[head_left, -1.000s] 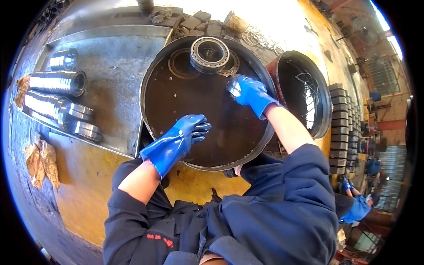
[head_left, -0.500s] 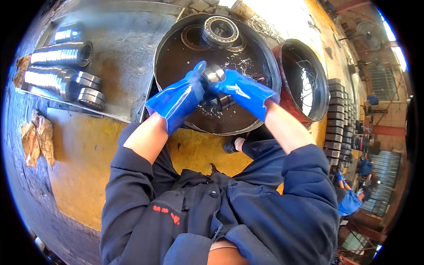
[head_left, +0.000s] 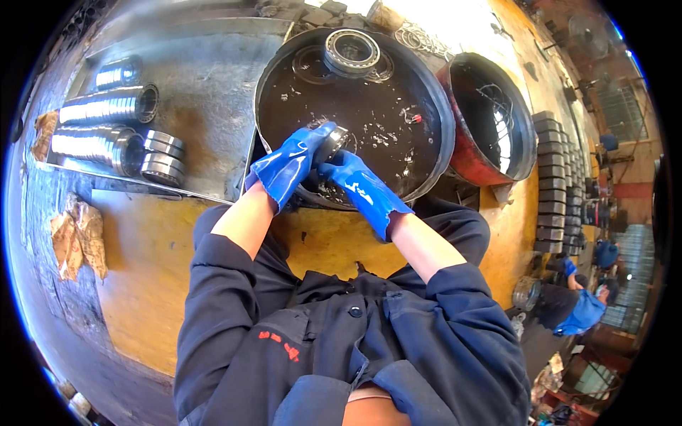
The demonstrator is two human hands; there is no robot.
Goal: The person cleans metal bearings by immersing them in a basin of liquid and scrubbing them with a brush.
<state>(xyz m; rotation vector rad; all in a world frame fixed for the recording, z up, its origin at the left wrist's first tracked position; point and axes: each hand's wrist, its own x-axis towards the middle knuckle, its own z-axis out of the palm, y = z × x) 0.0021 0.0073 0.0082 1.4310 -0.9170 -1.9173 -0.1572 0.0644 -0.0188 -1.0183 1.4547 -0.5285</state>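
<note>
Blue rubber gloves cover both hands, which are over the near left part of a round tub (head_left: 446, 131) of dark liquid. Fingers of my left hand (head_left: 302, 154) are wrapped round a shiny steel bearing (head_left: 329, 145), tilted and partly hidden by the gloves. From the near right side my right hand (head_left: 349, 176) closes on the same bearing's lower edge; its fingertips are partly hidden. At the tub's far side a larger roller bearing (head_left: 351, 69) rests above the liquid, with ring shapes showing beside it.
On the left, a metal tray (head_left: 206, 78) carries rows of steel bearings (head_left: 99, 106) and a short stack (head_left: 163, 157). A red drum (head_left: 462, 153) stands right of the tub. Brown crumpled gloves (head_left: 78, 238) lie lower left. Dark blocks (head_left: 550, 184) and another person (head_left: 582, 312) are far right.
Both hands have come nearer to me with the bearing, and my right hand has dropped from its right side to its lower edge. The view has shifted slightly.
</note>
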